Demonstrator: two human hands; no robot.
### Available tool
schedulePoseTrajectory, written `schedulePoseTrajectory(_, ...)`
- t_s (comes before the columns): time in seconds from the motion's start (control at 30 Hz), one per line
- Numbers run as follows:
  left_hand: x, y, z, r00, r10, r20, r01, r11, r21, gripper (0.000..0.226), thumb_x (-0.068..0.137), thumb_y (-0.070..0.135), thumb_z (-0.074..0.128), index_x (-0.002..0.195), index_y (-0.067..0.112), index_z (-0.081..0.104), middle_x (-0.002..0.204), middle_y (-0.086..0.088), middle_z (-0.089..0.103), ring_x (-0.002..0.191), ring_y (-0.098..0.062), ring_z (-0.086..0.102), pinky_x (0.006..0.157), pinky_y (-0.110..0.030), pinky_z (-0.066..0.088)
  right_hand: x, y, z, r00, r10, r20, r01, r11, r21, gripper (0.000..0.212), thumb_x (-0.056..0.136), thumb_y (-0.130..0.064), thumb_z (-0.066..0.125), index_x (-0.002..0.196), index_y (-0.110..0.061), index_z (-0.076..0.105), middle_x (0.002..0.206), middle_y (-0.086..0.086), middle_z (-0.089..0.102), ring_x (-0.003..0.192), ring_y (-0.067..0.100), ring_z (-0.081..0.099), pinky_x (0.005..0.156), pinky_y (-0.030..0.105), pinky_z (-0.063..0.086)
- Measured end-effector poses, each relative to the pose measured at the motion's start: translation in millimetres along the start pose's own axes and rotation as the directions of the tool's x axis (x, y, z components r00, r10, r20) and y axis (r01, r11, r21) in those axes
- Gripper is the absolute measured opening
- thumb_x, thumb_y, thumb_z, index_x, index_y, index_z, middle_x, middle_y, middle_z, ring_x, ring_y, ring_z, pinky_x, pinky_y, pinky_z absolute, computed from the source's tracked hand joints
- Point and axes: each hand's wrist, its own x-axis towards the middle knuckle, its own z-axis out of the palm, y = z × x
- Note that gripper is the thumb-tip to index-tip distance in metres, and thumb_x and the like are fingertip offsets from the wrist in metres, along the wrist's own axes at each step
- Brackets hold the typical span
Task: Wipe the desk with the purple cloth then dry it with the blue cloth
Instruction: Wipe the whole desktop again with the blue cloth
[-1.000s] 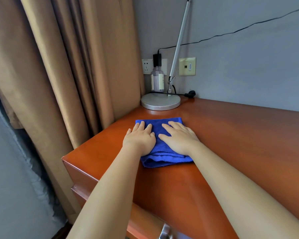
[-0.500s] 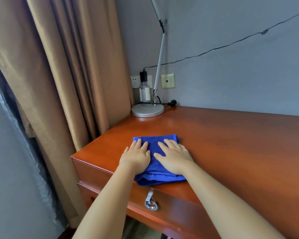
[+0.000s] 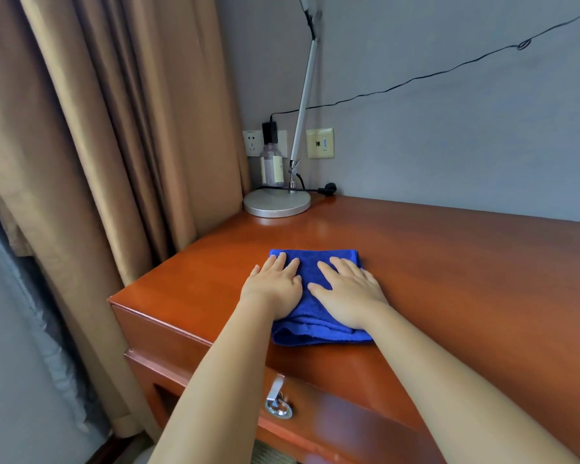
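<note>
Both hands lie flat on a folded, deep blue terry cloth [image 3: 310,272] that rests on the glossy reddish-brown wooden desk [image 3: 449,269]. The left hand [image 3: 275,286] covers the cloth's left half, palm down, fingers straight and slightly spread, gripping nothing, simply pressing the fabric against the wood. The right hand [image 3: 347,291] lies just beside it on the cloth's right half, likewise flat with extended fingers, its thumb angled toward the left hand; a narrow strip of blue shows between the two. The cloth's far edge reaches just past the fingertips, and its thicker folded layers bunch below the wrists, near the desk's front edge. The purple cloth is not in sight.

Beyond the fingertips, in the desk's far corner, stands a round silver-metal lamp base [image 3: 277,204] with a slim silver arm [image 3: 303,95] rising from it. Behind the base sits a clear plastic bottle with a pale label [image 3: 272,167], in front of a white wall socket [image 3: 252,142] holding a black plug [image 3: 270,131]. A thin black cable [image 3: 449,70] runs across the grey wall. To the left of the left hand hang tan pleated curtains [image 3: 114,128]. Beneath the forearms, a silver metal ring pull [image 3: 278,401] hangs on the desk's drawer front.
</note>
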Motion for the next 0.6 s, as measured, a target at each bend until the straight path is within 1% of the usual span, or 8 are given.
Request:
schedulePoseTrajectory(0.17,55,-2,-1,1.0,0.012,-0.012,-0.011,1.0,0.015,0.052,0.103,0.033,0.014,0.153,0.024,0.006,0.161,-0.002,-0.001,0.148,-0.017,-0.003,0.119,-0.042,0.001,48,15,-3,1.0,0.026,-0.015,-0.026,1.0,-0.001,0.062,0.098,-0.056,0.021,0.154,-0.03,0.01,0.162,-0.006,0.003,0.148,0.011,-0.002,0.119,0.036,0.001)
schedulePoseTrajectory(0.43,141,-8,-7,1.0,0.002,-0.019,-0.002,0.999,0.035,0.053,0.103,0.034,0.013,0.154,0.023,0.006,0.161,-0.003,-0.001,0.148,-0.019,-0.003,0.119,-0.044,0.001,137,39,-8,0.999,0.029,-0.032,-0.029,1.0,0.01,0.063,0.097,-0.058,0.025,0.153,-0.031,0.014,0.161,-0.007,0.006,0.148,0.01,0.001,0.119,0.036,0.005)
schedulePoseTrajectory(0.6,175,-15,-9,1.0,0.013,0.006,-0.013,0.997,0.08,0.053,0.104,0.033,0.013,0.154,0.02,0.004,0.161,-0.006,-0.003,0.148,-0.023,-0.004,0.119,-0.046,0.004,170,47,-10,1.0,0.025,-0.019,-0.025,1.0,0.005,0.065,0.097,-0.059,0.024,0.154,-0.031,0.013,0.162,-0.006,0.005,0.148,0.012,0.001,0.118,0.037,0.005)
